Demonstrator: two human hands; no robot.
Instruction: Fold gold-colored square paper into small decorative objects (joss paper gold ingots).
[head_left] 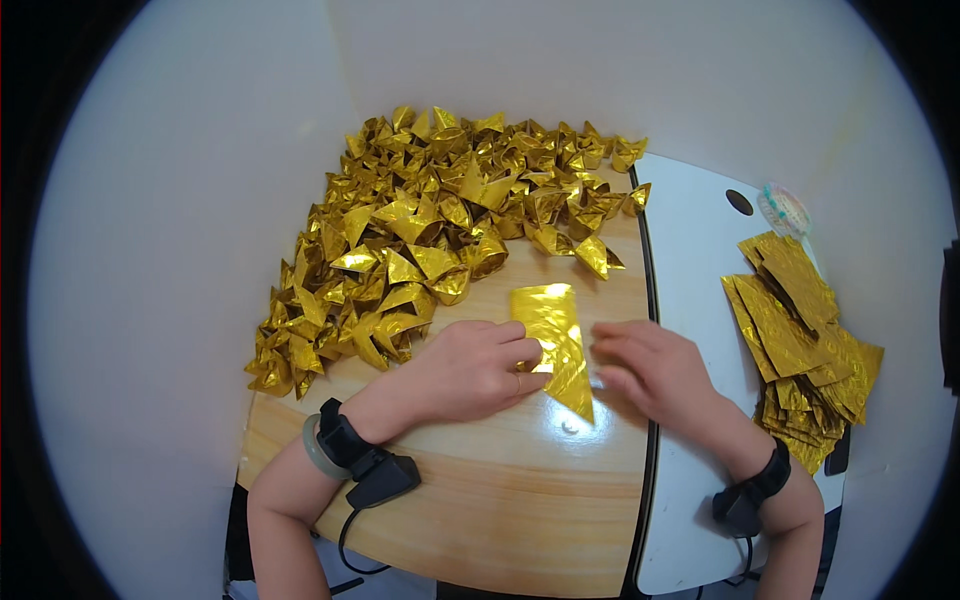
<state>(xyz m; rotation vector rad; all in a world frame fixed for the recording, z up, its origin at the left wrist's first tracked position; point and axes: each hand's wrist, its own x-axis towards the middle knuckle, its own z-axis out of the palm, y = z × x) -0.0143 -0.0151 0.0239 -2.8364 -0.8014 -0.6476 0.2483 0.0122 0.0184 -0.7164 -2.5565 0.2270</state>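
A shiny gold foil paper (555,315), partly folded, lies on the wooden table in front of me, its lower end drawn to a slanted point. My left hand (485,365) grips its left edge, with curled fingers and thumb on the foil. Just off the right edge of the foil is my right hand (645,368), fingers loosely bent and apart, holding nothing. Beyond my left hand spreads a large heap of folded gold foil ingots (430,220).
A messy stack of flat gold foil sheets (800,340) sits on the white table (690,260) at right. Behind it are coiled pale bands (785,210) and a dark round hole (739,202). A dark seam divides the white table from the wooden table (500,500). Pale walls enclose the space.
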